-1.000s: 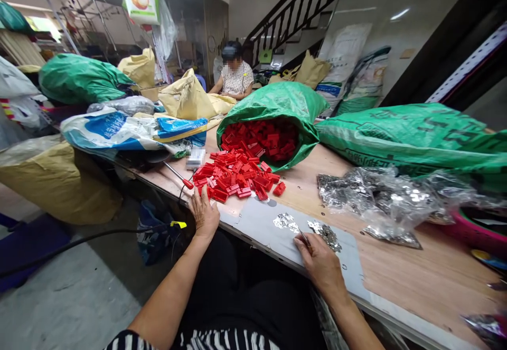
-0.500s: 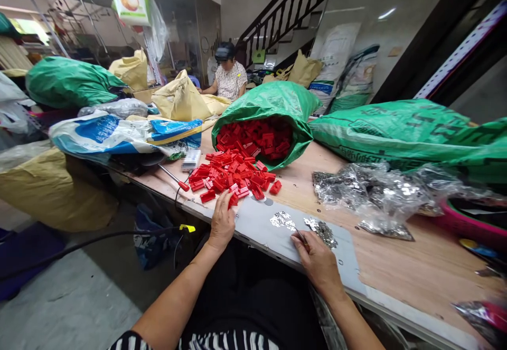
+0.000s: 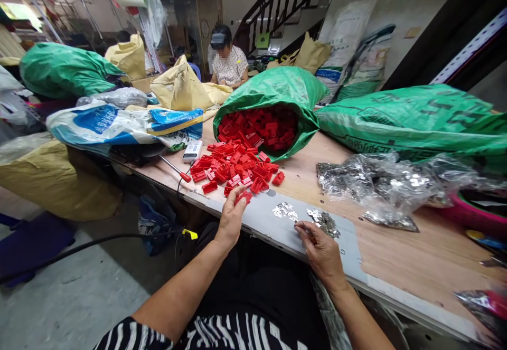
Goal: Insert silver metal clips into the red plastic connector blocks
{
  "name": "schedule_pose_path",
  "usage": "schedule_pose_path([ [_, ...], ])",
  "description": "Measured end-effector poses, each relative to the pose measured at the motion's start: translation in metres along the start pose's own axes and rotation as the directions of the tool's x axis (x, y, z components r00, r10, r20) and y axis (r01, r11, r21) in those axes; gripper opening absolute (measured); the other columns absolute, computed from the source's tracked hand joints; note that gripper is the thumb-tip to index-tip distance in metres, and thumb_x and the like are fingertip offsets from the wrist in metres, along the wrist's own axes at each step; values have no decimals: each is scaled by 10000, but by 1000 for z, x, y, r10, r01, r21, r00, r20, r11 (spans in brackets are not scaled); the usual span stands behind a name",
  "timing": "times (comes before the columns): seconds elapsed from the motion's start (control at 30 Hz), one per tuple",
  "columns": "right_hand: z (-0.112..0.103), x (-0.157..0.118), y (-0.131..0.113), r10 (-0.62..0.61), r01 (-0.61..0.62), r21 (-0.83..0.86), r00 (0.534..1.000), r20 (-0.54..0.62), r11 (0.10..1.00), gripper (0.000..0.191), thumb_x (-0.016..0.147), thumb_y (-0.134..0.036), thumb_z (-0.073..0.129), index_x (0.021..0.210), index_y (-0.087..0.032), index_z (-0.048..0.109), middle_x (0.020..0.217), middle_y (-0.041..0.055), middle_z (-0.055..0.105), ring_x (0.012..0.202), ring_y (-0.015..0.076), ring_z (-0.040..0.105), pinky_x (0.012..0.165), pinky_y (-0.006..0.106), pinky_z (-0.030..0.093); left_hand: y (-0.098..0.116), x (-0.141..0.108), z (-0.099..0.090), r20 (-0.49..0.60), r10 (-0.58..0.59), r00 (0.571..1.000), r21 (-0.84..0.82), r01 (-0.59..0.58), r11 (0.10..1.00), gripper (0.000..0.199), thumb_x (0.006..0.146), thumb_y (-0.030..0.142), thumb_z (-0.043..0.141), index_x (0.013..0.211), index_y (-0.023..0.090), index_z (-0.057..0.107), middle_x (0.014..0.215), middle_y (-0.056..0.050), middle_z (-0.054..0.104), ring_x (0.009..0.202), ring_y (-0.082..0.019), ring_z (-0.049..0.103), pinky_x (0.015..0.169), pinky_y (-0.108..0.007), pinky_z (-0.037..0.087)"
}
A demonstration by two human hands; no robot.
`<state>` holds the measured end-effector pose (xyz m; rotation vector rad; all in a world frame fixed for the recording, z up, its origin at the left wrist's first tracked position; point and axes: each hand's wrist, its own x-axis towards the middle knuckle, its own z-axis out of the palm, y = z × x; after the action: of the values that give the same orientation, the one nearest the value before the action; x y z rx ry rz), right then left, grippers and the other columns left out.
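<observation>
My left hand (image 3: 231, 217) is closed on a red plastic piece (image 3: 244, 197) at the near edge of a heap of red plastic pieces (image 3: 233, 166). These spill onto the table from the mouth of a green woven sack (image 3: 277, 87). Fingers pinched, my right hand (image 3: 321, 247) grips a thin tool, mostly covered by the fingers; I cannot make out its kind. Just beyond its fingertips lies a loose scatter of small shiny metal pieces (image 3: 282, 210). A denser pile of metal pieces (image 3: 328, 224) sits right behind that hand. Both groups rest on a grey sheet (image 3: 261, 217) along the table edge.
Clear plastic bags of metal pieces (image 3: 368, 181) lie to the right, near a pink-rimmed container (image 3: 461, 210). A red-tipped lever (image 3: 184, 176) and a small white device (image 3: 193, 151) are left of the heap. Another person (image 3: 229, 65) sits beyond the table.
My left hand has drawn back slightly rightward from the heap, bringing a red piece with it. My right fingers have shifted a little, and the view has tilted slightly.
</observation>
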<state>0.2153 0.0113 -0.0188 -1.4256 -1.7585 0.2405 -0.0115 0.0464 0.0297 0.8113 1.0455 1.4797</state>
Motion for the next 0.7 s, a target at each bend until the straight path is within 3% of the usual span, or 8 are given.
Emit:
schedule_pose_path([
  [0.1,0,-1,-2,41,-41,24,999,23,999,230,903,-401,480,948,-209,599,857,51,717,717,187,690,668,286,531,7,-12,3,123,-311,942,-381,335,862,182,859,174,526,1019,142,607,1008,-97,664,942,-192,666,943,-379,493],
  [0.2,-2,1,-5,45,-45,-13,999,20,999,228,897,-397,482,930,-208,605,883,58,713,685,178,668,651,284,516,8,-20,1,195,-494,847,-506,519,689,132,857,173,543,911,82,623,903,-125,686,911,-230,683,891,-366,530],
  [0.27,-4,3,-8,34,-34,-17,999,23,999,232,892,-394,485,925,-203,612,894,64,706,632,163,633,625,281,503,7,-24,-1,220,-547,808,-527,570,630,102,834,133,569,880,63,626,881,-134,696,933,-249,682,884,-358,538],
  [0.4,-8,3,-19,49,-51,46,998,43,998,223,886,-377,500,927,-194,621,869,59,694,591,141,583,572,259,471,5,-31,-2,226,-603,765,-503,622,600,95,807,66,578,882,37,630,855,-146,710,915,-248,687,828,-323,554],
  [0.57,-12,-2,-52,112,-126,160,989,94,979,194,873,-376,543,895,-198,619,753,19,667,506,109,486,512,232,427,1,-39,0,235,-695,680,-435,713,550,169,834,246,607,925,105,628,850,-91,717,638,-150,659,534,-224,507],
  [0.7,-10,-3,-73,64,-102,226,983,172,969,181,878,-358,544,899,-199,628,763,17,676,524,107,498,511,225,421,1,-47,5,248,-729,638,-433,746,505,188,864,296,568,880,114,613,743,-64,693,536,-110,592,478,-192,453],
])
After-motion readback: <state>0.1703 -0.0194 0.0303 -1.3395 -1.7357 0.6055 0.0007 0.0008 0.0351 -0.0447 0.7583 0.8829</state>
